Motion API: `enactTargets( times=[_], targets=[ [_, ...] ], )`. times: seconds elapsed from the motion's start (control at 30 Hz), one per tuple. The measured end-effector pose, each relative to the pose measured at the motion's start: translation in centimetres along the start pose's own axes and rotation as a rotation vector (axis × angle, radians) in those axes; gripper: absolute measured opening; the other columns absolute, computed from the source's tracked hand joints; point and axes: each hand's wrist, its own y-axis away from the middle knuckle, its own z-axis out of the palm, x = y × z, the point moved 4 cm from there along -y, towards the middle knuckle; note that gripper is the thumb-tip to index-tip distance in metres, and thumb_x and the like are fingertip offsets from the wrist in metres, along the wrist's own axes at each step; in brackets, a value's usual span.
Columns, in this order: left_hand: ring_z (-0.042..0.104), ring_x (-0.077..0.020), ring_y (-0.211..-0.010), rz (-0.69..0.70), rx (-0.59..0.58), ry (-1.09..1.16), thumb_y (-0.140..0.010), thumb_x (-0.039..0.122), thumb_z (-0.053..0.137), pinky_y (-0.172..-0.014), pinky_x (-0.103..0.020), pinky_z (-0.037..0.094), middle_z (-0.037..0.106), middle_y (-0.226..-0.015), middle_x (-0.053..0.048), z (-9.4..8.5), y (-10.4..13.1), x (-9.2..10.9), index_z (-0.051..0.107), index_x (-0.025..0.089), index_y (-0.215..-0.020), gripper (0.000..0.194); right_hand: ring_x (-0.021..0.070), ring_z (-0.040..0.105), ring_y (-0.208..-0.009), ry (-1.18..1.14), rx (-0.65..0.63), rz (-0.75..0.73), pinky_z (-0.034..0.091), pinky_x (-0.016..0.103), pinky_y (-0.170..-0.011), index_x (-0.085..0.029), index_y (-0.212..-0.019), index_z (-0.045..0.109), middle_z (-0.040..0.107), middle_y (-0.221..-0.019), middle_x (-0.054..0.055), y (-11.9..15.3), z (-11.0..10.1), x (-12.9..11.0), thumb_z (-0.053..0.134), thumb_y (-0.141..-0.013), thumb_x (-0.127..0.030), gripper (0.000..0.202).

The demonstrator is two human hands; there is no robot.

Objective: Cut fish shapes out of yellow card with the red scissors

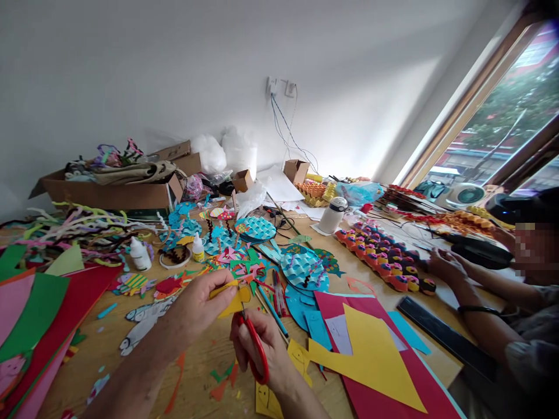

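My left hand point(212, 295) pinches a small piece of yellow paper point(236, 302) above the wooden table, with a strip of orange paper showing at its edge. Red-handled scissors point(257, 352) are in my right hand point(264, 340), their blades up against the yellow paper. Just right of that hand lie yellow paper pieces point(299, 362) with drawn lines. A large yellow sheet point(371, 355) rests on a red sheet point(356, 396). Green and orange scraps point(220, 387) are scattered below my hands. Grey paper fish point(142, 326) lie left of my left forearm.
Coloured sheets point(87, 291) are stacked at left, near a white glue bottle point(140, 254). A cardboard box point(105, 195) stands behind. Blue woven paper fish point(303, 267) and painted egg cartons point(375, 256) lie mid-table. At right are another person's hands point(449, 267).
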Motion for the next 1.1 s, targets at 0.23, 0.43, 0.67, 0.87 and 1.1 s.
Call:
enactTargets(
  times=[0.23, 0.43, 0.67, 0.87, 1.1],
  targets=[
    [0.039, -0.0134, -0.060, 0.002, -0.001, 0.000, -0.080, 0.035, 0.042, -0.055, -0.023, 0.032, 0.038, -0.060, 0.006, -0.06, 0.01, 0.09, 0.045, 0.021, -0.064, 0.022, 0.0049, 0.029, -0.030, -0.010, 0.005, -0.013, 0.019, 0.017, -0.033, -0.019, -0.058, 0.044, 0.042, -0.038, -0.007, 0.02, 0.08, 0.20, 0.050, -0.071, -0.071, 0.054],
    [0.040, -0.0139, -0.061, 0.005, 0.011, 0.003, -0.080, 0.036, 0.043, -0.056, -0.023, 0.033, 0.039, -0.060, 0.005, -0.03, 0.12, 0.28, 0.048, 0.020, -0.064, 0.023, 0.0047, 0.028, -0.029, -0.010, 0.032, 0.026, 0.017, 0.017, -0.031, -0.020, -0.056, 0.043, 0.039, -0.036, -0.008, 0.03, 0.13, 0.16, 0.051, -0.066, -0.075, 0.057],
    [0.039, -0.0139, -0.059, 0.000, -0.001, -0.023, -0.078, 0.035, 0.044, -0.055, -0.023, 0.032, 0.039, -0.059, 0.005, -0.16, -0.04, 0.18, 0.046, 0.021, -0.061, 0.022, 0.0057, 0.033, -0.031, 0.031, 0.014, 0.013, 0.020, 0.017, -0.033, -0.019, -0.062, 0.046, 0.042, -0.039, -0.007, 0.03, -0.01, 0.34, 0.049, -0.070, -0.073, 0.055],
    [0.040, -0.0138, -0.061, -0.011, -0.062, 0.027, -0.078, 0.035, 0.042, -0.057, -0.023, 0.033, 0.040, -0.061, 0.005, 0.12, -0.15, 0.17, 0.045, 0.021, -0.061, 0.023, 0.0063, 0.034, -0.033, 0.044, 0.012, -0.027, 0.022, 0.017, -0.035, -0.018, -0.064, 0.048, 0.042, -0.040, -0.007, 0.05, -0.15, 0.00, 0.047, -0.071, -0.072, 0.054],
    [0.040, -0.0139, -0.064, -0.031, -0.134, 0.109, -0.080, 0.036, 0.042, -0.060, -0.024, 0.034, 0.042, -0.065, 0.004, 0.23, 0.02, -0.46, 0.048, 0.020, -0.068, 0.021, 0.0055, 0.033, -0.031, 0.030, 0.002, -0.042, 0.020, 0.016, -0.033, -0.018, -0.063, 0.046, 0.041, -0.040, -0.008, 0.08, -0.14, 0.33, 0.048, -0.076, -0.067, 0.051]
  ],
)
